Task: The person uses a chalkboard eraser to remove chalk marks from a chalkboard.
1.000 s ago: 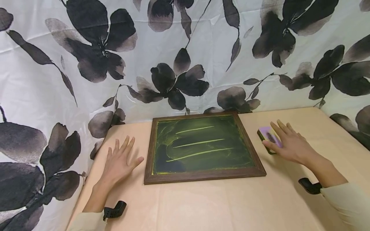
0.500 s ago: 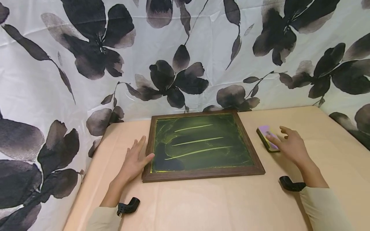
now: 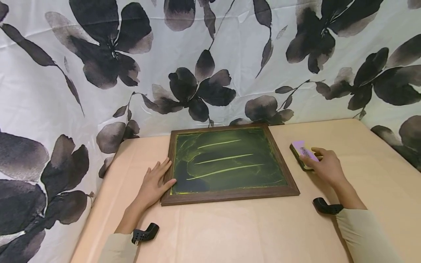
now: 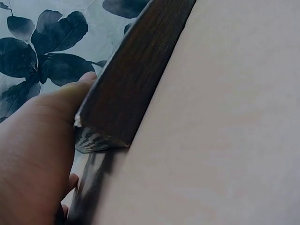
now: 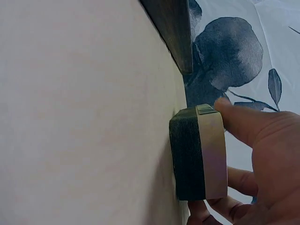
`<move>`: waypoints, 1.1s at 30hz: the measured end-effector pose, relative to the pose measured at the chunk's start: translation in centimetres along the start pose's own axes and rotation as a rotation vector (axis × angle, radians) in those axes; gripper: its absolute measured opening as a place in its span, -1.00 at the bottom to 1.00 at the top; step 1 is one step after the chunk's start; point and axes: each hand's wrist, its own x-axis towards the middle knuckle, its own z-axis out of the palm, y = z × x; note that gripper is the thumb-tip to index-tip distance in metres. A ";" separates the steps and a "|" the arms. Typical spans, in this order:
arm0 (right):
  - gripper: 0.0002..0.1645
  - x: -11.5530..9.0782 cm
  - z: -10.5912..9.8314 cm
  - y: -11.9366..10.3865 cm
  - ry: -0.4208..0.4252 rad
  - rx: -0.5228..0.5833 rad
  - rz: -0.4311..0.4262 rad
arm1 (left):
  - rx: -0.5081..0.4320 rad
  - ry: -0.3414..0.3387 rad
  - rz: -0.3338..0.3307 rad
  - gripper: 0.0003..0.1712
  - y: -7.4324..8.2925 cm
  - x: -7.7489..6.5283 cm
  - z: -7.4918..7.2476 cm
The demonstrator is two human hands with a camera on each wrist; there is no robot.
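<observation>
A framed chalkboard lies on the table, its green face smudged with yellow chalk and crossed by 3 chalk lines. My left hand rests at its left edge, fingers stretched along the wooden frame and thumb tip over the lower part of that side. To the right of the board is a chalkboard eraser, purple and yellow on top with a dark felt side. My right hand holds it between thumb and bent fingers at its near right end. The palm hides part of the eraser in the head view.
The table has a pale peach cover. Behind and to the left hangs a white curtain with dark flowers, close to the board's back edge. Black wrist cameras sit on both wrists, below light sleeves.
My left hand has moved right onto the chalkboard's frame. My right hand has drawn back from flat over the eraser, bent its fingers and taken hold of the eraser's near end.
</observation>
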 end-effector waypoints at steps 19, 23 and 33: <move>0.03 0.7 0.2 -0.8 -0.018 -0.031 -0.001 | 0.016 -0.009 -0.001 -0.20 -0.6 -0.3 0.0; 0.04 0.7 0.5 -0.7 -0.009 -0.053 -0.013 | 0.022 -0.011 -0.005 -0.20 -0.7 -0.4 0.1; -0.01 0.3 0.9 -0.4 0.008 -0.070 0.013 | 0.024 -0.023 -0.011 -0.20 -0.6 -0.3 0.1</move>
